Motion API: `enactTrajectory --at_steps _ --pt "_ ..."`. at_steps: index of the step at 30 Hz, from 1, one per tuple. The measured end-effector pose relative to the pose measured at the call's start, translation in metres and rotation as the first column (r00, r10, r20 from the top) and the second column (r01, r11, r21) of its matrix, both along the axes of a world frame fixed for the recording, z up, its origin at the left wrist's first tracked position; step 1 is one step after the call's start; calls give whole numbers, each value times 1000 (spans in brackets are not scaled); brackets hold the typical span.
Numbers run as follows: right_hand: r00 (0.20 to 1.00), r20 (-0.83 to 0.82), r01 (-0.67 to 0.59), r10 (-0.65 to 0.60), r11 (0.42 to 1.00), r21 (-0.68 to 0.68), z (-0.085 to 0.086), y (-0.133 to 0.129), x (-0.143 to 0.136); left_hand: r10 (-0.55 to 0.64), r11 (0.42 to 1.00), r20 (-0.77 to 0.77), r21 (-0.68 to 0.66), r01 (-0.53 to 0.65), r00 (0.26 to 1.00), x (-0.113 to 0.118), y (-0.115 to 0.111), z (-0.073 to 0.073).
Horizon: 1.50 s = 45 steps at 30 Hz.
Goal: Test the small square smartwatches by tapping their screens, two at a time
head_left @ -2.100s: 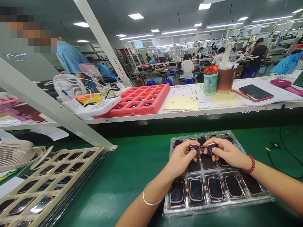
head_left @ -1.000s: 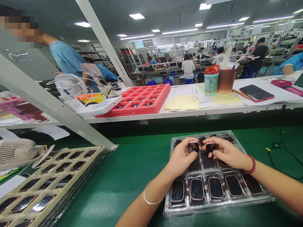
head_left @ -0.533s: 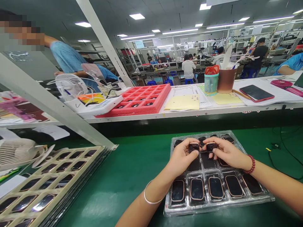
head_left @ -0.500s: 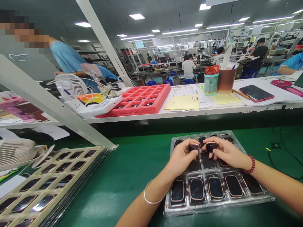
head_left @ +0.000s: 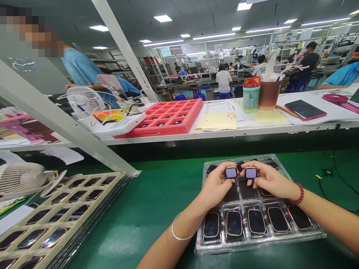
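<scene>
While the left hand (head_left: 216, 184) and right hand (head_left: 268, 179) each pinch a lit watch (head_left: 231, 172) over the far half of the clear tray (head_left: 260, 244), five dark watches (head_left: 256, 221) sit in its near row, whether finished or waiting unclear.

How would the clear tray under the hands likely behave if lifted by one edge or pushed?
The clear tray would probably flex, as its walls look like thin, shiny plastic. The watches could slip out if it tilts, since no lid shows over their pockets. Pushed, it may slide easily: the green surface beneath looks smooth.
</scene>
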State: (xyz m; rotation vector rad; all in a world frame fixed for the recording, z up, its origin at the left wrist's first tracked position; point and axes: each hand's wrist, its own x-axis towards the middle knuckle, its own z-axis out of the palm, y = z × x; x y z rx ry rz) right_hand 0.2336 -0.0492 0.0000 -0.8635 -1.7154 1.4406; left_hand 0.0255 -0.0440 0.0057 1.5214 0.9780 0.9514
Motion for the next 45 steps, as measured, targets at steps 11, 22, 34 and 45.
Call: enactTrajectory --at_steps 11,22,34,45 --pt "1000 26 10 -10 1000 22 1 0 0 -37 998 81 -38 40 996 1 -2 5" --pt "999 44 5 -8 998 57 2 -1 0 -24 998 73 -49 28 997 1 -4 6" --pt "999 46 3 -6 998 55 4 -2 -1 -36 999 73 -25 38 997 -1 -3 3" --pt "1000 -3 3 -3 999 -35 3 -1 4 -42 994 119 -98 54 992 -1 -3 2"
